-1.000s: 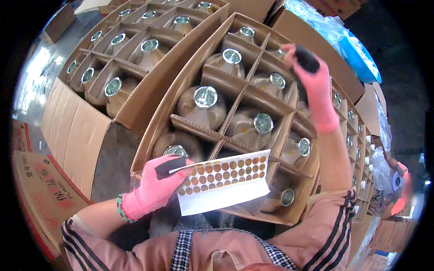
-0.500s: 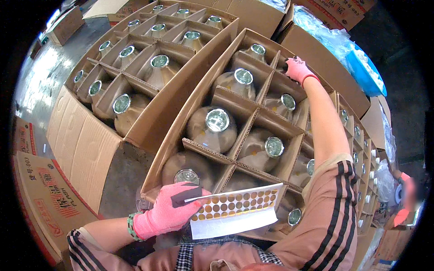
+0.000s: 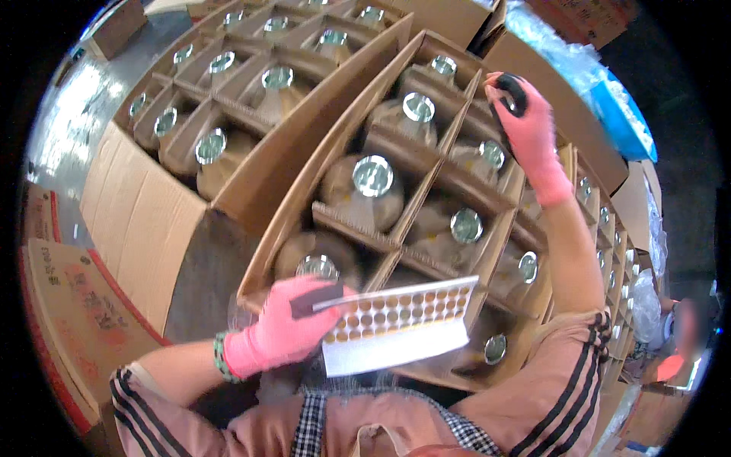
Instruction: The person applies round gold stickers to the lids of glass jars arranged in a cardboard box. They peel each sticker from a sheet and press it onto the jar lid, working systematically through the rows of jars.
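Observation:
My left hand (image 3: 293,320), in a pink glove with dark grey fingertips, grips a white sheet of round gold stickers (image 3: 411,311) at its left end. The sheet's blank lower part hangs folded forward. Below it stands an open carton (image 3: 266,251) with cardboard dividers, where round glass flasks (image 3: 373,177) show shiny necks. Over the carton's far right corner is my right hand (image 3: 527,122), gloved alike. Its fingers curl round toward the thumb in a pinch above a flask compartment; anything between the fingertips is too small to make out.
To the left, another divided carton (image 3: 255,145) holds several flasks. More flasks in cartons (image 3: 601,236) line the right side. A blue basin (image 3: 620,114) with white items sits at the far right, near clear plastic wrap (image 3: 552,42). Printed cartons (image 3: 84,305) stand at left.
My right hand has risen out of the far right corner compartment, its curled fingers and dark palm now showing. My left hand still holds the sticker sheet. The whole view has shifted slightly.

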A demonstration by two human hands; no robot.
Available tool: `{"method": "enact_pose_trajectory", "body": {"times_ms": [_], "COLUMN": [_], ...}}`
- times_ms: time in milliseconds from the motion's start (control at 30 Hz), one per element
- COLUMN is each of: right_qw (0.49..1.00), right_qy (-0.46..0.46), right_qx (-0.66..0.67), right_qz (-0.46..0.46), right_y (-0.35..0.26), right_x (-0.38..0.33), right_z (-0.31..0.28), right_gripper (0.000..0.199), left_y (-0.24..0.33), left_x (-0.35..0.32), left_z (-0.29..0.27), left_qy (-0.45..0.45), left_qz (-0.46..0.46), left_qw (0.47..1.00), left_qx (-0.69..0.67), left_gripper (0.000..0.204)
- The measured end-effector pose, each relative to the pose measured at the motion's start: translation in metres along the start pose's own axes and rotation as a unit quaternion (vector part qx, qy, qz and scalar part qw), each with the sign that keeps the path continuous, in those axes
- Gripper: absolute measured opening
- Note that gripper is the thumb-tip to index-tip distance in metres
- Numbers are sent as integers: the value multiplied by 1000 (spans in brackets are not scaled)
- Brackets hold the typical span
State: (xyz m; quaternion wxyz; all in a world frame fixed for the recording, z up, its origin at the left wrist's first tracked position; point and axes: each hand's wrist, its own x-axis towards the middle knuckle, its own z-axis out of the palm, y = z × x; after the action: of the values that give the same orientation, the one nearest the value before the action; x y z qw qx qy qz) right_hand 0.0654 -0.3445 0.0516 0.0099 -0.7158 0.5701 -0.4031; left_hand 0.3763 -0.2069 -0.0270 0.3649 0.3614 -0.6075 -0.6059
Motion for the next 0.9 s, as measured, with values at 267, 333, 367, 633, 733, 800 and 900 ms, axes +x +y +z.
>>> {"method": "enact_pose_trajectory", "body": {"times_ms": [267,333,367,633,733,800,900], "right_qw": [931,933,932,943,932,931,933], "right_qy": [-343,-349,-354,-320,-355,-352,-341], "right_qx": [11,11,12,-36,-39,-54,-40], "right_qz": [-127,-89,-71,-85,-67,-76,-103], "right_y": [-136,-132,-131,-138,-138,-141,-139], "right_x": [-104,-109,-109,-113,-113,-115,-116], "right_z": [-2,-1,-1,-4,-7,-9,-10], "right_gripper": [24,21,20,16,17,17,18], "left_y": [19,18,18,17,16,16,18], "left_x": [8,7,6,2,3,2,2], "left_z": [1,1,0,-1,-1,-2,-4], "left_qy": [-16,-20,-29,-22,-24,-28,-43], "left_qz": [-65,-59,-58,-40,-28,-26,-60], "left_qw": [998,998,998,998,999,999,997], "left_qx": [6,-4,-11,-32,-10,5,-36], "left_gripper": [14,14,15,13,13,14,19]}}
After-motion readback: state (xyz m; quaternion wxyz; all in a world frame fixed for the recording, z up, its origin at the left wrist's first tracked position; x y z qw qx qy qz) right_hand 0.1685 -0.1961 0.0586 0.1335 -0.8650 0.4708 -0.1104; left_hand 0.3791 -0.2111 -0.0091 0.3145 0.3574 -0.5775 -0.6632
